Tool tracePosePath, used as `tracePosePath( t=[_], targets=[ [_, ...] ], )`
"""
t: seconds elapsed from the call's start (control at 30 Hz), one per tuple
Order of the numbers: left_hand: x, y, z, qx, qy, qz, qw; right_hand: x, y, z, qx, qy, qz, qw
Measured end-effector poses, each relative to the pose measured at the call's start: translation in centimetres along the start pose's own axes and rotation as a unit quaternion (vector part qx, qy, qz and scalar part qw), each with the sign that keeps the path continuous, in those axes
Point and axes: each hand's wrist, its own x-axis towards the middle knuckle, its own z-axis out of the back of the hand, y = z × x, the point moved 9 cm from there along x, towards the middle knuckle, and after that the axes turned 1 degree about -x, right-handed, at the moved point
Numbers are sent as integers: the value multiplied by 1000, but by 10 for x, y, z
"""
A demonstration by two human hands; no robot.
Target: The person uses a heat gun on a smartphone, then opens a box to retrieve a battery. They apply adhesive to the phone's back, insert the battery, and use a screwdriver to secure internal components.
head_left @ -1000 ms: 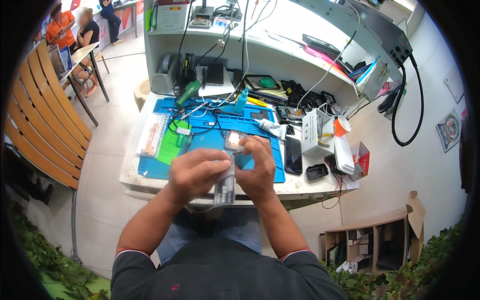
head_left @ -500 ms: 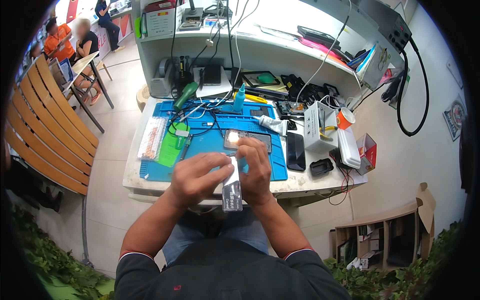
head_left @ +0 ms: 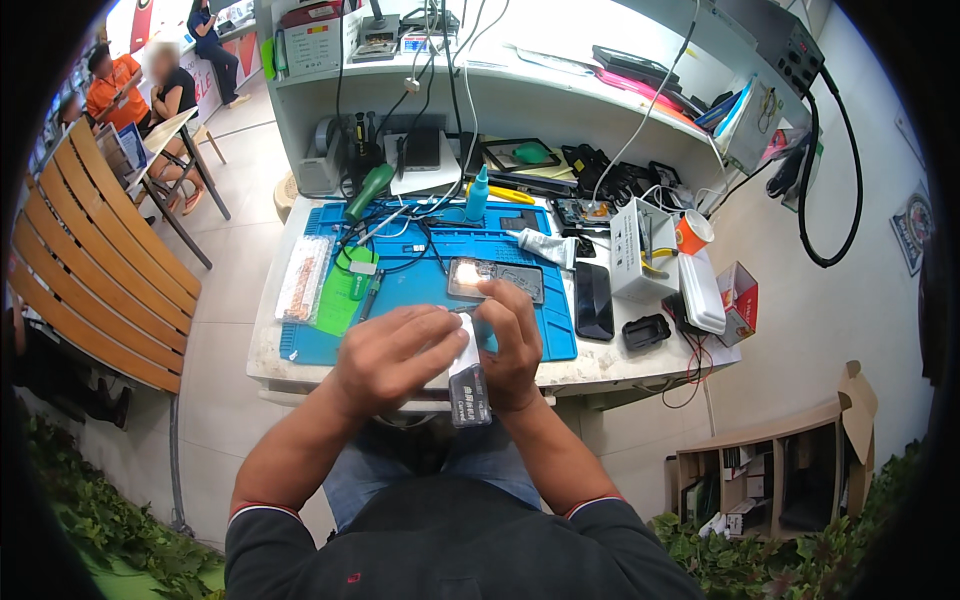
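Near the bench's front edge, my left hand [head_left: 395, 355] and my right hand [head_left: 510, 345] are closed on a small flat packet [head_left: 468, 390], dark at the bottom and white at the top. It hangs between them, over the front of the blue mat [head_left: 390, 330]. Just beyond my right fingers an opened phone [head_left: 515, 282] lies on the mat, with a bright patch at its left end. To the left are a green card [head_left: 335, 310], a thin tool [head_left: 371, 295] and a bubble-wrapped strip [head_left: 300, 280]. Whatever sits at the packet's top between my fingertips is too small to make out.
Right: dark phone [head_left: 594, 300], white box [head_left: 638, 250], orange cup [head_left: 690, 234], black tray [head_left: 645, 334]. Behind: teal bottle [head_left: 478, 200], cables, shelf [head_left: 480, 75]. A slatted wooden bench [head_left: 100, 260] stands left, people [head_left: 115, 90] beyond it, a low cabinet [head_left: 770, 480] lower right.
Over the last second the packet has shifted right and a little down between my hands, showing more of its lower end. The opened phone has come more fully into sight beyond my fingers.
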Motion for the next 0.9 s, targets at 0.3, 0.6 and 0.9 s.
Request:
tracePosePath(
  t=[0.3,0.6,0.9],
  targets=[
    [12,-4,-2,30,49,-24,998,3,-4,-1,-4,-23,-30,999],
    [17,-6,-8,45,50,-41,997,0,-9,-1,0,-31,-57,998],
    [22,1,-6,26,83,-34,996,-4,-6,-1,-7,-44,-17,999]
  ],
)
